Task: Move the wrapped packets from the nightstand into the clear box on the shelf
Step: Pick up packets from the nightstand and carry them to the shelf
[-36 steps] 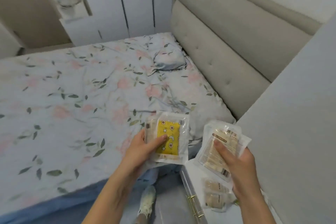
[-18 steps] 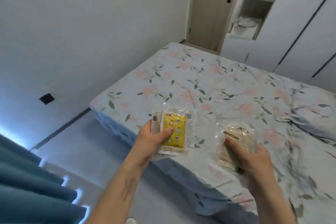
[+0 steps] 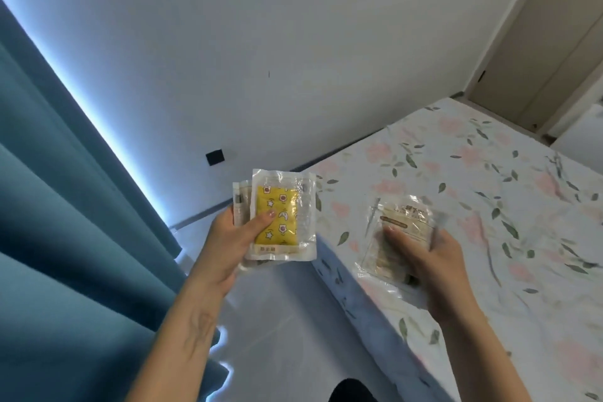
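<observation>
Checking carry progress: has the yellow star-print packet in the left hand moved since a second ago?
Yes. The yellow star-print packet was over the floral bed; now it is past the bed's edge, nearer the teal curtain.

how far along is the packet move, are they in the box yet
Done: packets are picked up. The left hand grips the yellow packet with another packet tucked behind it; the right hand grips a beige packet. In hand: carrying them beside the bed. Left: neither shelf nor clear box is in view, so nothing is deposited yet.
</observation>
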The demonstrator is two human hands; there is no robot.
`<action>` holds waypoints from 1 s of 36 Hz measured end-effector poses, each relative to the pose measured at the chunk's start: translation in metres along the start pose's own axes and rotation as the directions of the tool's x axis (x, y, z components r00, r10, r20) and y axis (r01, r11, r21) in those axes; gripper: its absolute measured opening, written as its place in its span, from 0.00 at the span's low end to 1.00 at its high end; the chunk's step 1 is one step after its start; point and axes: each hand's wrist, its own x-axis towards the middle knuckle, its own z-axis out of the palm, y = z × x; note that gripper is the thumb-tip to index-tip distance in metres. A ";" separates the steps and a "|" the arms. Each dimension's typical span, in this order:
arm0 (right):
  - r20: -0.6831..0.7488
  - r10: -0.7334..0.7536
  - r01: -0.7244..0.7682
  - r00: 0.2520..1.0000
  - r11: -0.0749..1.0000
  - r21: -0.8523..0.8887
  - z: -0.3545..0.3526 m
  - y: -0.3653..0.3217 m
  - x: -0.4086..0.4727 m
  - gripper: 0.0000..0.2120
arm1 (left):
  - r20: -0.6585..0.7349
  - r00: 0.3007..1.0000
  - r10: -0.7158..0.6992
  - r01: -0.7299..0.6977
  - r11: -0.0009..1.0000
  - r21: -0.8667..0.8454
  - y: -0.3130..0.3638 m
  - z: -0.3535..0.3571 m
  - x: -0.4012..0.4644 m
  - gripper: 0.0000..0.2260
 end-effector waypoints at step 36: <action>-0.139 0.055 -0.044 0.989 0.996 0.076 0.331 -0.080 0.518 0.05 | 0.183 0.976 -0.117 0.111 0.993 0.044 0.188 -0.069 0.586 0.08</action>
